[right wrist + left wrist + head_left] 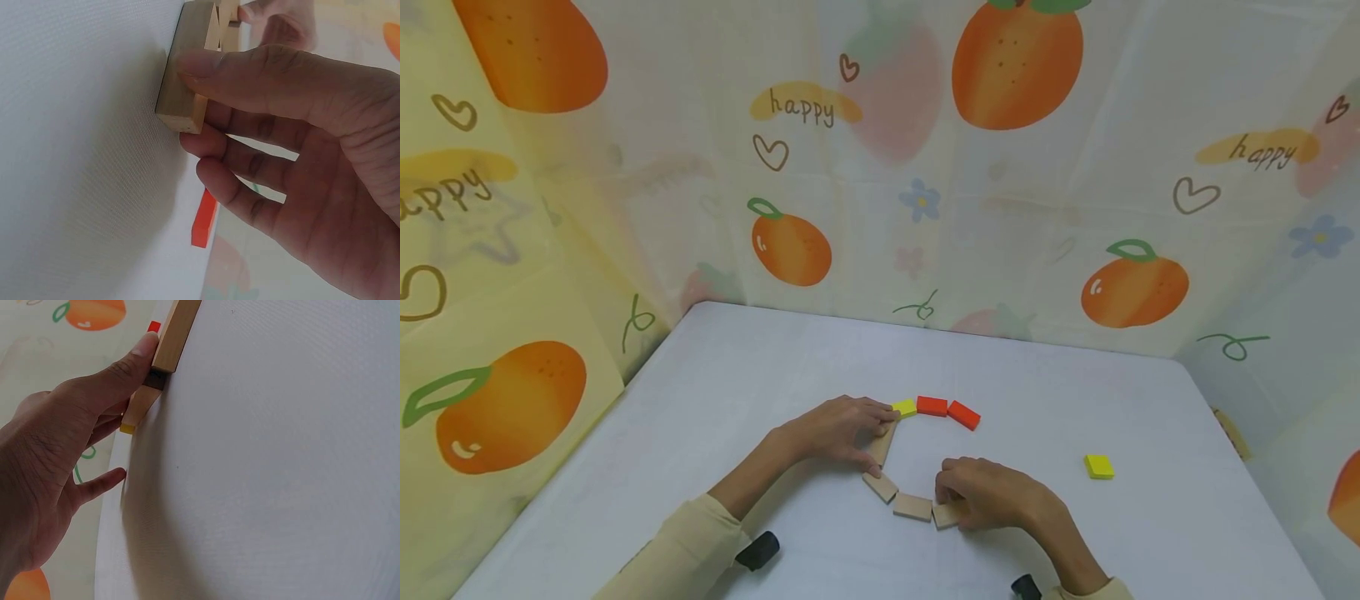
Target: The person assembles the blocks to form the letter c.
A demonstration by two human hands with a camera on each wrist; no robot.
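Flat blocks form a curved line on the table. At its near end my right hand (988, 492) pinches a plain wooden block (181, 75) between thumb and fingers. Two more plain wooden blocks, one in the middle (913, 507) and one to its left (880, 486), continue the curve. My left hand (842, 429) spans the wooden block (884, 446) on the left side, thumb at its near end and fingers by its far end, partly hiding it. Those fingertips lie close to a yellow block (905, 408). Beyond it come a red block (932, 406) and a second, tilted red block (964, 415).
A separate yellow block (1099, 467) lies to the right on the white tabletop (1045, 392). A fruit-patterned curtain (865, 217) hangs behind the table's far edge and along its sides. Black wrist devices, one at the left sleeve (758, 551), sit near both forearms.
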